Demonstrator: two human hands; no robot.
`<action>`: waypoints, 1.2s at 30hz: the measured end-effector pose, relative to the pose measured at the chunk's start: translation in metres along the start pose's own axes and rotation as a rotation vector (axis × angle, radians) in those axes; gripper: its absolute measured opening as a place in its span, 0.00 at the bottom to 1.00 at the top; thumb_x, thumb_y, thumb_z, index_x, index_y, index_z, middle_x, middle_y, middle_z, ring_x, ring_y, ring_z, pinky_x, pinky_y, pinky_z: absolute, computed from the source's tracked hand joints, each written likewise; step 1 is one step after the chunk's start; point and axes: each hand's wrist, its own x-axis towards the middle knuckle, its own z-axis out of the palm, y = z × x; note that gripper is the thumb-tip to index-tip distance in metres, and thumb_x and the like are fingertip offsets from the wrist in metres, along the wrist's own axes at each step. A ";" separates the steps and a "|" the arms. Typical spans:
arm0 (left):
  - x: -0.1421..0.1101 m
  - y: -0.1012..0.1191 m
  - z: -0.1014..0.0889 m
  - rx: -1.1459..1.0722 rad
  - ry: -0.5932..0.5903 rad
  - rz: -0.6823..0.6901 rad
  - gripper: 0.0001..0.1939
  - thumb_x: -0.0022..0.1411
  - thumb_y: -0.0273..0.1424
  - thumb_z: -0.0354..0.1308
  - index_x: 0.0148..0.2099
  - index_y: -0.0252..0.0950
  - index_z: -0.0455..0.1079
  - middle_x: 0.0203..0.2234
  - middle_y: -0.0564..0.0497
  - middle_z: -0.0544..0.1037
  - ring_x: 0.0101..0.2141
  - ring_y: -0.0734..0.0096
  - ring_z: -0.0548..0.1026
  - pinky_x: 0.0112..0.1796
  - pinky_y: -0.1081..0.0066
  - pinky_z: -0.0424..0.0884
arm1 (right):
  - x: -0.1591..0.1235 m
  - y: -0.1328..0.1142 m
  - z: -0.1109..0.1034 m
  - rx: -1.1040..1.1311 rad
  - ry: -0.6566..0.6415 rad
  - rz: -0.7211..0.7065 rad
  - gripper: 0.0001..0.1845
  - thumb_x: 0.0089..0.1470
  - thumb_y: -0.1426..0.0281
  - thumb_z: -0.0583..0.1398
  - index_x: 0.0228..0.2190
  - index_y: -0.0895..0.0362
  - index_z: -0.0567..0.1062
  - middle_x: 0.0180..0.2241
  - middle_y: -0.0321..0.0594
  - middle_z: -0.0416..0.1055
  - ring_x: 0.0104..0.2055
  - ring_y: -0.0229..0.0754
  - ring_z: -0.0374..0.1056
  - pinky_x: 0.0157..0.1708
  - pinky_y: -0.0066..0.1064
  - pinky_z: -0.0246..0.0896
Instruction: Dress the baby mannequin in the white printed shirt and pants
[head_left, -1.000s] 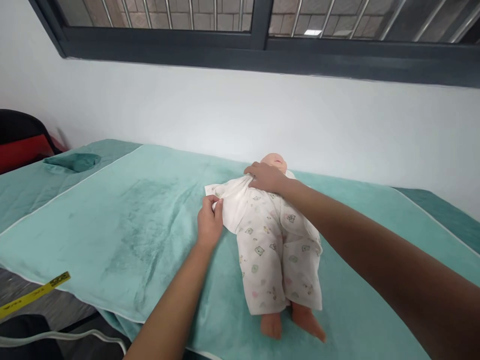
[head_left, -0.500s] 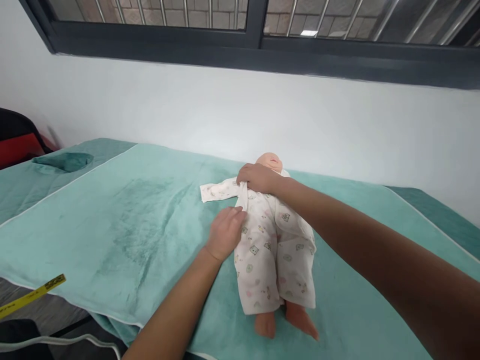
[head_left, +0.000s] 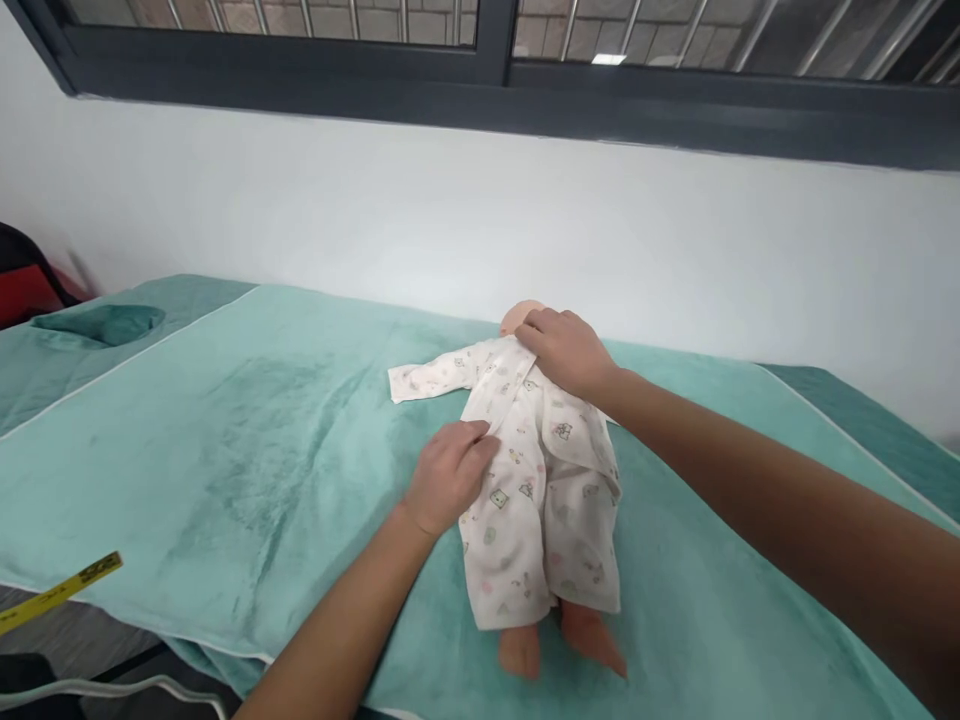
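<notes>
A baby doll (head_left: 520, 317) lies on its back on a green towel-like sheet (head_left: 187, 460), its head toward the wall and its bare feet toward me. It wears printed white trousers (head_left: 506, 560) and a white wrap-front baby shirt (head_left: 499, 385) with small animal prints. One sleeve stretches out flat to the left. My left hand (head_left: 452, 468) has its fingers closed on the lower side edge of the shirt. Up by the neck, my right hand (head_left: 568, 350) grips the shirt's front flap and hides part of the doll's face and chest.
A white wall (head_left: 337, 200) rises behind the bed, below a dark-framed barred window (head_left: 495, 85). At far left are a red and black object (head_left: 28, 290) and a hollow in the darker green cover (head_left: 105, 325). A yellow strip (head_left: 64, 592) and a pale cable (head_left: 127, 686) show lower left.
The shirt's flap, pulled out to the left earlier, now lies across the doll's chest. My left hand moved right to the doll's side; my right hand shifted right along the neckline.
</notes>
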 end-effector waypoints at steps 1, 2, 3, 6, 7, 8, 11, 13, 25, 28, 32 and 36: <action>0.004 0.004 -0.002 -0.006 -0.003 0.033 0.12 0.66 0.21 0.44 0.40 0.37 0.68 0.37 0.46 0.76 0.36 0.68 0.73 0.36 0.67 0.68 | -0.003 -0.001 0.002 0.018 0.031 0.045 0.21 0.52 0.86 0.50 0.41 0.58 0.72 0.44 0.47 0.69 0.42 0.47 0.61 0.35 0.34 0.46; 0.010 0.008 -0.004 -0.013 -0.004 0.065 0.13 0.65 0.20 0.44 0.40 0.36 0.68 0.36 0.47 0.76 0.35 0.68 0.72 0.35 0.67 0.67 | -0.005 -0.002 0.004 0.045 0.061 0.093 0.21 0.52 0.86 0.49 0.41 0.57 0.72 0.44 0.47 0.69 0.43 0.47 0.60 0.35 0.34 0.47; 0.016 0.012 -0.007 -0.021 -0.011 0.089 0.13 0.65 0.19 0.44 0.40 0.36 0.67 0.36 0.47 0.76 0.34 0.68 0.71 0.34 0.68 0.66 | -0.007 -0.003 0.006 0.079 0.086 0.143 0.21 0.53 0.86 0.49 0.41 0.56 0.73 0.44 0.46 0.69 0.43 0.47 0.60 0.35 0.34 0.47; 0.037 0.026 -0.013 -0.027 -0.086 0.128 0.12 0.65 0.19 0.43 0.40 0.36 0.66 0.35 0.49 0.74 0.33 0.70 0.68 0.33 0.68 0.63 | -0.012 -0.005 0.011 0.215 0.132 0.291 0.17 0.56 0.82 0.49 0.38 0.55 0.73 0.43 0.44 0.69 0.43 0.47 0.60 0.36 0.34 0.50; 0.043 0.031 -0.014 -0.018 -0.133 0.142 0.12 0.65 0.19 0.43 0.39 0.36 0.66 0.34 0.50 0.73 0.32 0.70 0.67 0.33 0.67 0.62 | -0.014 -0.005 0.013 0.268 0.146 0.340 0.16 0.57 0.80 0.49 0.37 0.55 0.73 0.43 0.44 0.69 0.44 0.47 0.61 0.37 0.34 0.52; 0.048 0.036 -0.014 -0.006 -0.191 0.157 0.12 0.65 0.19 0.43 0.39 0.36 0.66 0.33 0.50 0.73 0.32 0.69 0.67 0.33 0.67 0.62 | -0.016 -0.005 0.015 0.321 0.162 0.389 0.15 0.58 0.79 0.49 0.36 0.55 0.74 0.43 0.44 0.69 0.44 0.47 0.61 0.38 0.34 0.53; 0.052 0.048 -0.015 -0.035 -0.365 0.150 0.13 0.64 0.18 0.44 0.40 0.37 0.66 0.34 0.50 0.73 0.33 0.67 0.68 0.34 0.65 0.62 | -0.021 -0.004 0.019 0.459 0.188 0.513 0.15 0.57 0.78 0.49 0.35 0.55 0.74 0.43 0.44 0.69 0.47 0.47 0.62 0.41 0.35 0.57; 0.042 0.055 -0.019 -0.154 -0.387 0.080 0.14 0.63 0.18 0.45 0.44 0.37 0.67 0.37 0.49 0.75 0.37 0.66 0.70 0.38 0.63 0.65 | -0.028 -0.007 0.017 0.528 0.197 0.565 0.15 0.56 0.78 0.49 0.35 0.56 0.74 0.43 0.46 0.69 0.48 0.48 0.63 0.45 0.36 0.58; -0.101 0.121 -0.090 -0.273 -0.281 -0.589 0.31 0.60 0.27 0.55 0.64 0.54 0.59 0.48 0.41 0.74 0.48 0.51 0.75 0.42 0.50 0.78 | -0.191 -0.159 -0.076 0.749 0.014 0.241 0.08 0.57 0.73 0.57 0.37 0.46 0.71 0.36 0.39 0.74 0.40 0.48 0.68 0.44 0.45 0.62; -0.100 0.132 -0.081 -0.174 -0.273 -0.584 0.32 0.59 0.33 0.61 0.64 0.50 0.59 0.48 0.40 0.73 0.47 0.49 0.75 0.42 0.50 0.77 | -0.196 -0.187 -0.072 0.606 0.047 0.307 0.11 0.54 0.76 0.57 0.38 0.48 0.71 0.36 0.40 0.75 0.40 0.50 0.68 0.46 0.49 0.58; -0.084 0.139 -0.068 -0.077 -0.198 -0.598 0.27 0.60 0.34 0.59 0.61 0.44 0.60 0.42 0.41 0.74 0.43 0.52 0.75 0.40 0.50 0.75 | -0.187 -0.202 -0.064 0.602 0.056 0.400 0.12 0.53 0.80 0.54 0.30 0.51 0.69 0.31 0.40 0.74 0.37 0.49 0.68 0.44 0.48 0.57; -0.077 0.138 -0.067 -0.042 -0.189 -0.590 0.24 0.62 0.29 0.54 0.60 0.42 0.60 0.38 0.43 0.74 0.38 0.55 0.74 0.37 0.54 0.73 | -0.185 -0.205 -0.065 0.675 0.050 0.418 0.12 0.54 0.79 0.53 0.32 0.50 0.68 0.31 0.38 0.73 0.37 0.48 0.67 0.45 0.47 0.57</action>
